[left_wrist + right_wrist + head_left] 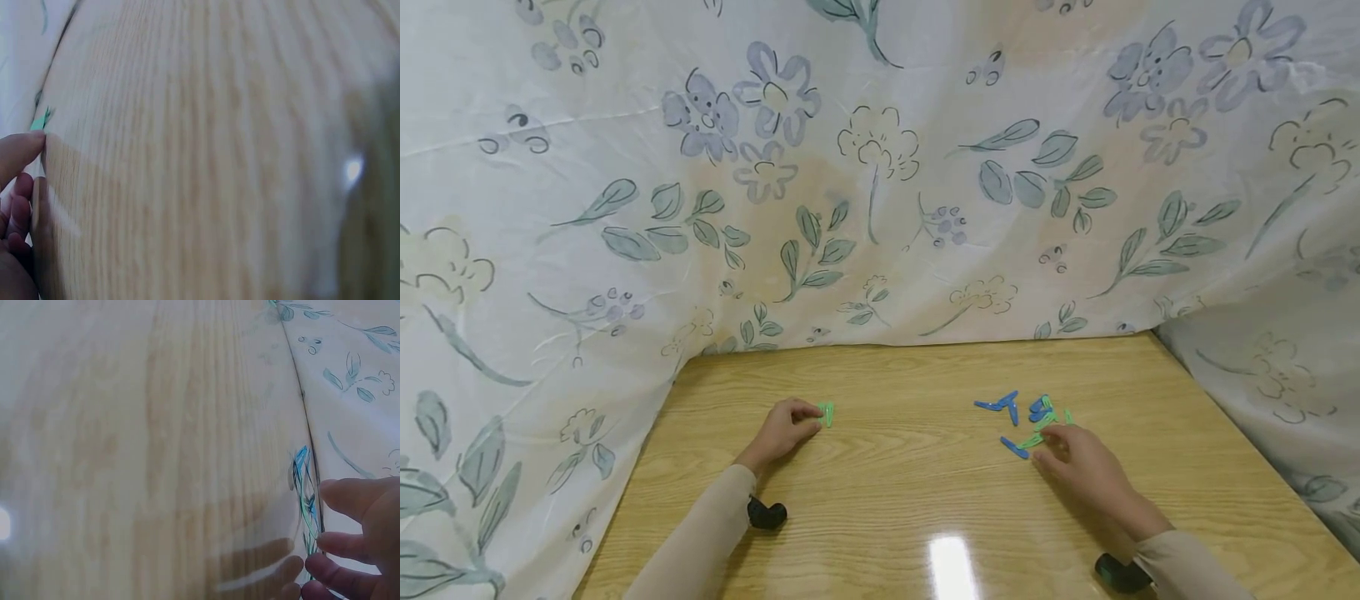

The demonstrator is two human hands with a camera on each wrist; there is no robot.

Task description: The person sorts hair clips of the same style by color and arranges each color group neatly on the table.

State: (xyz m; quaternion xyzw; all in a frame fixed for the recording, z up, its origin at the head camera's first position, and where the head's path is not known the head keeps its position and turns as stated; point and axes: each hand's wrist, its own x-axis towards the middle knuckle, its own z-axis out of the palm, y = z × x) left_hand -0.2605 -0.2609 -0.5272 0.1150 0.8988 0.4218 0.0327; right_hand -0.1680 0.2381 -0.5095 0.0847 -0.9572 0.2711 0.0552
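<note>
My left hand (786, 429) is at the left of the table, thumb and index fingertips pinching at the near side of a small green plastic clip (828, 414). In the left wrist view, a green tip (40, 120) shows just past the index fingertip; the fingers hide the rest. To the right, my right hand (1086, 467) hovers beside a loose group of slim clips, its thumb and fingers apart. Fingertips are right at a green clip (1032, 441). A blue clip (1013, 447) lies beside the thumb, and more blue clips (1000, 404) lie farther back.
The wood-grain table (895, 467) reaches back to a floral cloth (880, 208) that hangs along its far edge and sides. A green clip (1068, 416) lies behind the right hand. Black wrist devices (767, 514) sit under both wrists. Light reflects off the near tabletop.
</note>
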